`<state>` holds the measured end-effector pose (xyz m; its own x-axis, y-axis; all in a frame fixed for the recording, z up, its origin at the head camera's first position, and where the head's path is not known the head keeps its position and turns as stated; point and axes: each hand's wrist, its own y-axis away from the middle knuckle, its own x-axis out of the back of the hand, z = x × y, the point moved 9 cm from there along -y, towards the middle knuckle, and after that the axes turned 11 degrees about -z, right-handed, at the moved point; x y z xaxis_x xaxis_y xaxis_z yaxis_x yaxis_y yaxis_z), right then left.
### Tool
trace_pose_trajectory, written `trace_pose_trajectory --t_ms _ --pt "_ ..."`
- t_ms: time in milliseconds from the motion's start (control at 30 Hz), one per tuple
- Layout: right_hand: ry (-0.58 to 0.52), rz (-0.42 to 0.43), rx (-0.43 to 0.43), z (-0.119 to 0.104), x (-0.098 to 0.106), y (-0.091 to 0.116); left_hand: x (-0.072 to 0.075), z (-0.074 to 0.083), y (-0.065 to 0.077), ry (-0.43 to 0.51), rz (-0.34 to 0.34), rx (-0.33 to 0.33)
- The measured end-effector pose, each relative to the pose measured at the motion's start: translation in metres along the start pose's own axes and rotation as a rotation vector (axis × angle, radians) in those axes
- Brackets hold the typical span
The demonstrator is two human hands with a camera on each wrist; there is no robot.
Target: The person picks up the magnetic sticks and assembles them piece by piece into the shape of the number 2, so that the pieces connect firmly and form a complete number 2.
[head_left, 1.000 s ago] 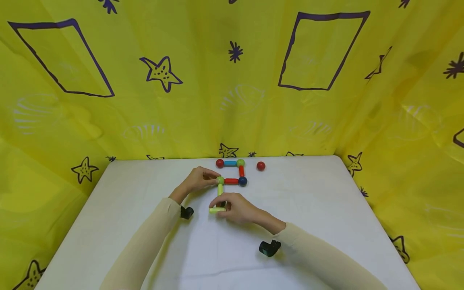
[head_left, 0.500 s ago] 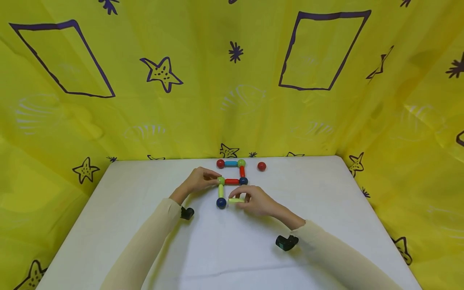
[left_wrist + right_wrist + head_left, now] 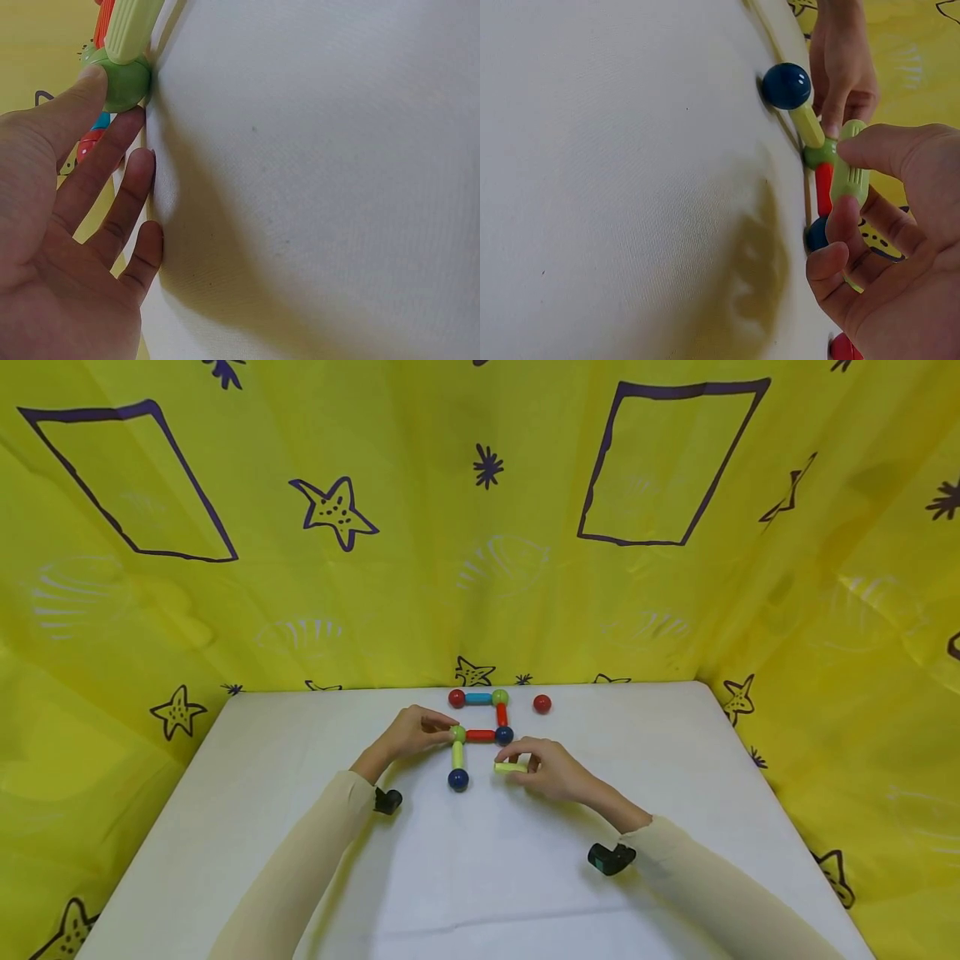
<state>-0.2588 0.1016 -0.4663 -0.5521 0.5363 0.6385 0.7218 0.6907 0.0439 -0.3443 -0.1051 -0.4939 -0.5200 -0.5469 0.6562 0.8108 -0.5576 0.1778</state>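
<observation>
On the white table lies a chain of coloured balls and magnetic-looking rods. My left hand pinches its green ball between thumb and fingertip. From that ball a pale yellow-green rod runs toward me to a dark blue ball. A red rod leads right to another dark blue ball. My right hand pinches a loose pale yellow-green rod above the table, right of the near blue ball and apart from the chain.
Farther back, another red rod joins a second green ball, a blue rod and a red ball. A loose red ball lies to their right. Yellow patterned cloth surrounds the table's back and sides.
My right hand has moved right and slightly away from me with the loose rod, uncovering the near dark blue ball at the rod's end. The left hand has stayed at the green ball.
</observation>
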Motion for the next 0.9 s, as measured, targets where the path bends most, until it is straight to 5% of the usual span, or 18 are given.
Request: trace_pose_trajectory --t_ms 900 --pt "-0.009 -0.038 -0.036 -0.002 -0.021 -0.025 0.000 0.001 0.001 0.019 0.003 0.003"
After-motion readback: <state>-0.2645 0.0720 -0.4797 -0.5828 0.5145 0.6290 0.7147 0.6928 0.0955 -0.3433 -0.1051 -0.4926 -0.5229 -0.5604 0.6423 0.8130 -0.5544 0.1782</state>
